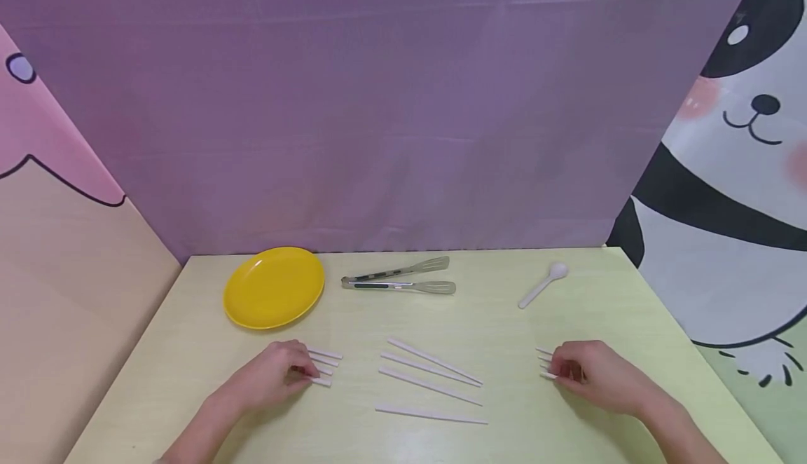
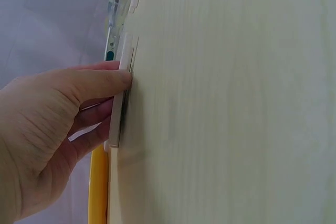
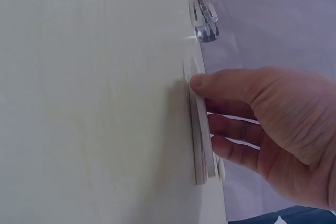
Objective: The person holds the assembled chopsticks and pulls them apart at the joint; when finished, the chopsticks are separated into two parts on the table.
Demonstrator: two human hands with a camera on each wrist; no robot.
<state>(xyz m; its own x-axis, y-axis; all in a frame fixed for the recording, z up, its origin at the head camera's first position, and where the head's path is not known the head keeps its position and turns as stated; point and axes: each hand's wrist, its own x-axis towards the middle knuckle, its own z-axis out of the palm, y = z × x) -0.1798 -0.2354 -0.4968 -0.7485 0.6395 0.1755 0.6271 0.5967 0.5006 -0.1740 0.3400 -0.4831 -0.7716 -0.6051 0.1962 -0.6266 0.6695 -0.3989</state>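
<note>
My left hand [image 1: 280, 373] is at the left front of the table, pinching a white chopstick [image 2: 116, 129] between thumb and fingers. Beyond its fingertips stick out several chopstick ends [image 1: 323, 371], fanned side by side. On the right, my right hand [image 1: 595, 376] also grips white chopsticks [image 3: 198, 135], the thumb on one side and the fingers on the other. Their thin tips [image 1: 547, 376] point left, and the palm hides the rest in the head view. Between the hands lie several loose chopsticks [image 1: 429, 381], spread apart, their thinner ends to the right.
A yellow plate [image 1: 274, 287] stands at the back left of the table [image 1: 492, 331]. Metal tongs [image 1: 400, 286] lie spread to its right. Farther right is a small white spoon [image 1: 543, 284]. A purple cloth [image 1: 403, 106] hangs behind the table's back edge.
</note>
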